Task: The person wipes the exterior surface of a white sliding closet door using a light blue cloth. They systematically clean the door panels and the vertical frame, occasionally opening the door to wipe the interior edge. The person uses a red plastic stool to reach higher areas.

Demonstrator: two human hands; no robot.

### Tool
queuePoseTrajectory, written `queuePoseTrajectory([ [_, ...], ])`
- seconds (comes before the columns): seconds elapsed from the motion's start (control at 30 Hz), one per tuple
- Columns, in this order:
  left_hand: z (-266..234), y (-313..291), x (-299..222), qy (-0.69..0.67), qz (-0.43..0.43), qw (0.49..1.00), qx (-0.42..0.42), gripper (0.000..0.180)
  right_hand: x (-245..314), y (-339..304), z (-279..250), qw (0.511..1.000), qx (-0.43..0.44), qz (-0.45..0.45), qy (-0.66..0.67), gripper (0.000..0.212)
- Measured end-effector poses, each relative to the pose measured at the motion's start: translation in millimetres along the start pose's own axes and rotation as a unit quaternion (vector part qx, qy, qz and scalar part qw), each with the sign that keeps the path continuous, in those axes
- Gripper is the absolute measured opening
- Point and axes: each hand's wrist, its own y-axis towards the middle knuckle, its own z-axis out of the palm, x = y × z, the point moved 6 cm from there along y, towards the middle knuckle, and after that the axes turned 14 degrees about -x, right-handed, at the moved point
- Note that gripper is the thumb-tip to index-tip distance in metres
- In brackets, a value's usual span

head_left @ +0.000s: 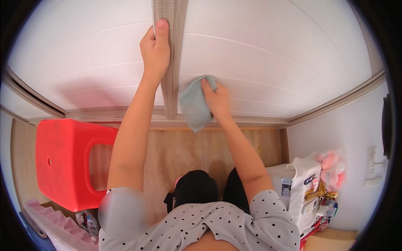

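Where the torso occupies the lower edge of the view, a light shirt (209, 213) with black dots is visible, and both bare forearms extend forward from its short sleeves. Beside the torso, pink ruffled fabric (63, 221) lies at the left, and a white bag-like item (299, 188) is at the right, next to pink packages (333, 167). Farther forward on the left, a red stool (58, 146) stands on the wood-toned floor (180, 152).

Beyond the stool, the right hand (217, 100) grips a grey-green cloth (194, 106), thumb uppermost. The cloth hangs to the left of this hand, in front of the lower part of the right white panel (268, 54); whether its full face touches the panel cannot be determined.

Farther up, the left hand (155, 50) is closed around the left edge of a vertical wood-grain strip (172, 67), thumb flat on the front face. This strip separates the right panel from the left white panel (96, 46).
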Motion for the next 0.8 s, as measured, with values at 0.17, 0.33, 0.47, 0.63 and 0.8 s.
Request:
queuePoseTrajectory([
  [0.17, -1.4, 3.0, 1.5, -0.009, 0.017, 1.0, -0.004, 0.054, 7.9, -14.6, 36.8, 0.99, -0.001, 0.074, 0.118, 0.03],
  [0.33, 0.8, 1.7, 2.4, -0.012, 0.014, 1.0, -0.004, 0.054, 1.6, -18.6, 47.5, 0.984, 0.006, 0.115, 0.133, 0.027],
  [0.47, -2.1, 3.4, 5.3, 0.0, 0.006, 1.0, 0.003, 0.054, 2.5, -14.1, 42.2, 0.98, -0.038, 0.124, 0.152, 0.025],
  [0.63, -1.3, 2.1, 2.5, 0.009, 0.006, 1.0, -0.005, 0.054, -4.0, -0.3, 2.4, 0.96, -0.089, 0.178, 0.197, 0.027],
  [0.8, 3.3, -1.6, -1.5, -0.004, 0.015, 1.0, -0.013, 0.054, -2.4, -17.6, 37.3, 0.962, -0.015, 0.199, 0.187, 0.025],
])
